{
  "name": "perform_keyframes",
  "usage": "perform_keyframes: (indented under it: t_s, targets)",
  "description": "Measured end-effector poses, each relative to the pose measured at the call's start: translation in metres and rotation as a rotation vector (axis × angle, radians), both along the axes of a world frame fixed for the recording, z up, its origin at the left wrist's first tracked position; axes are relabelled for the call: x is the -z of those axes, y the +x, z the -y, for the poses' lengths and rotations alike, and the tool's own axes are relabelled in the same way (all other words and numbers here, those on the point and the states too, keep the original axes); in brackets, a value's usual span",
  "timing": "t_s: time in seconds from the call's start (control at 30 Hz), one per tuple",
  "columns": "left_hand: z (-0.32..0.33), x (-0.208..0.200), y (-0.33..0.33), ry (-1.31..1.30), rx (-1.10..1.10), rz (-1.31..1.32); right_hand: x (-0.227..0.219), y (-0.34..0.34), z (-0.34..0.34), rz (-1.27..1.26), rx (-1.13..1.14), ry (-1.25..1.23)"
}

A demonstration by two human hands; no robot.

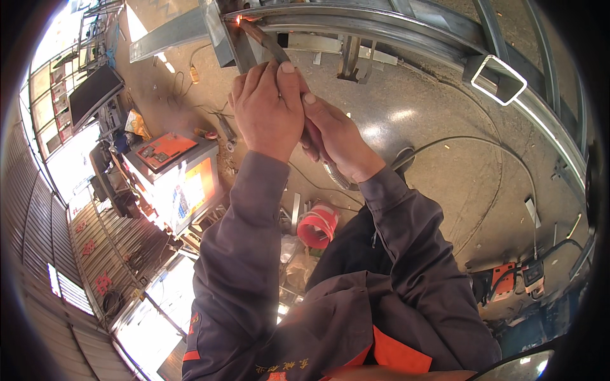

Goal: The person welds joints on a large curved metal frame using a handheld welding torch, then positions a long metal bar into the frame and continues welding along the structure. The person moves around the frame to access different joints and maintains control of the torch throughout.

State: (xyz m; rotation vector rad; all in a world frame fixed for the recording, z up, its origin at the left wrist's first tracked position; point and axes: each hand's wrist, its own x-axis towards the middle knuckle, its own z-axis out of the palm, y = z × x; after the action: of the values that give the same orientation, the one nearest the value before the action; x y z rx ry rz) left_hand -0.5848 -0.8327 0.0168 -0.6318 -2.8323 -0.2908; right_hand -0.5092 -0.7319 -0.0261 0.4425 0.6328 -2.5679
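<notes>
A welding torch (272, 47) with a dark neck points up and left, with both my hands closed round its handle. My left hand (268, 111) wraps it nearer the neck, thumb on top. Just behind and to the right, my right hand (338, 140) grips the handle, thumb towards the left hand. A bright orange glow (239, 20) burns at the tip, where a steel upright (234, 44) meets a long steel rail (375, 25). A ribbed cable sleeve (337, 176) leaves the handle below my right hand.
A square steel tube end (499, 79) juts out at upper right. A grey hose (473, 138) arcs over the floor. Near my legs stands a red bucket (318, 227). An orange-topped machine cabinet (168, 152) is at left, and an orange-fronted box (503, 282) lies at lower right.
</notes>
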Motion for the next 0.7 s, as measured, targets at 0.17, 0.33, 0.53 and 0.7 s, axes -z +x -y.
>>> perform_keyframes:
  t_s: [0.17, 0.33, 0.53, 0.7]
  targets:
    - [0.0036, -0.0001, -0.0015, -0.023, -0.04, 0.083, -0.0044, -0.0023, -0.0039, -0.009, -0.025, 0.03]
    - [0.0052, 0.0022, -0.002, -0.011, -0.036, 0.062, -0.007, -0.0025, -0.0067, -0.016, -0.045, 0.048]
    - [0.0065, 0.0013, -0.0026, -0.04, -0.032, 0.089, -0.0071, -0.0032, -0.0063, -0.012, -0.049, 0.06]
    - [0.0052, 0.0015, -0.003, -0.027, -0.043, 0.103, -0.0067, -0.003, -0.0055, -0.022, -0.037, 0.045]
